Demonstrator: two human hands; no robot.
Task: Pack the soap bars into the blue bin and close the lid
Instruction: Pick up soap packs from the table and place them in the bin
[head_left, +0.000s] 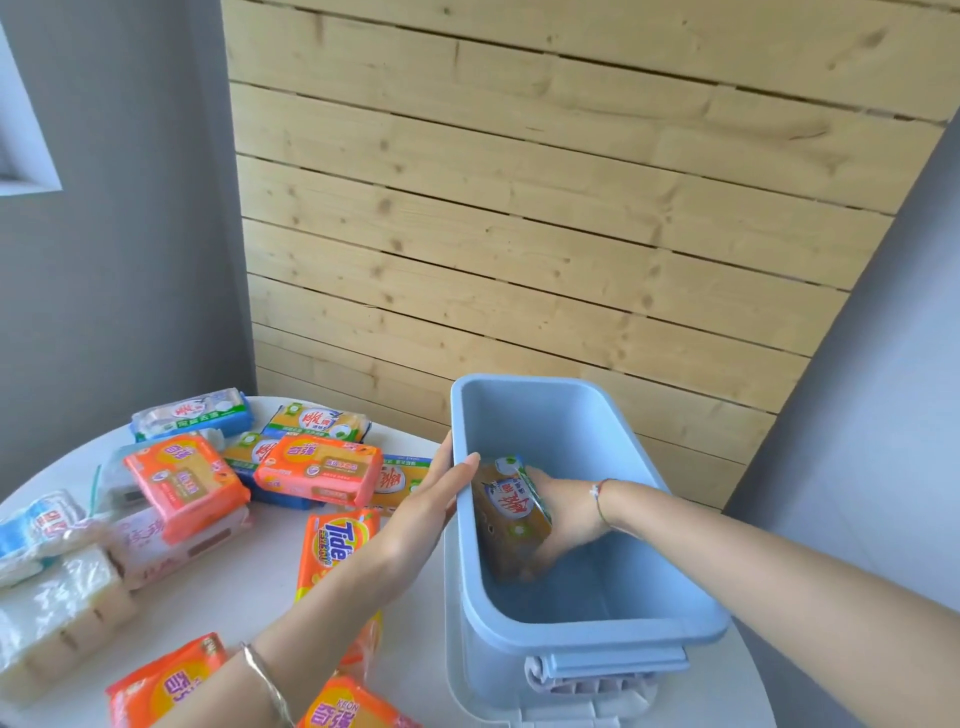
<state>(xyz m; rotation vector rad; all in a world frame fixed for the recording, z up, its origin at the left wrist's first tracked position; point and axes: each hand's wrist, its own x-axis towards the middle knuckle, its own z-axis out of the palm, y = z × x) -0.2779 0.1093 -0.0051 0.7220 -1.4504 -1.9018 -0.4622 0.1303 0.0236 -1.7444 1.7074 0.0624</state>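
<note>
The blue bin (649, 467) stands open on the right of a round white table (249, 587). My left hand (431, 499) grips its left rim, thumb over the edge. My right hand (563, 512) is down inside the bin, shut on a yellow wrapped soap bar (511, 512) that stands on edge against the left wall. Several wrapped soap bars lie on the table to the left: an orange Tide bar (332, 545), pink-orange bars (184, 483) (319, 467), a blue-and-white bar (189, 413). No lid is in view.
White wrapped packs (57, 618) sit at the table's left edge. More orange bars (166, 680) lie under my left forearm at the front. A wooden slat wall rises behind the table, with grey walls on both sides.
</note>
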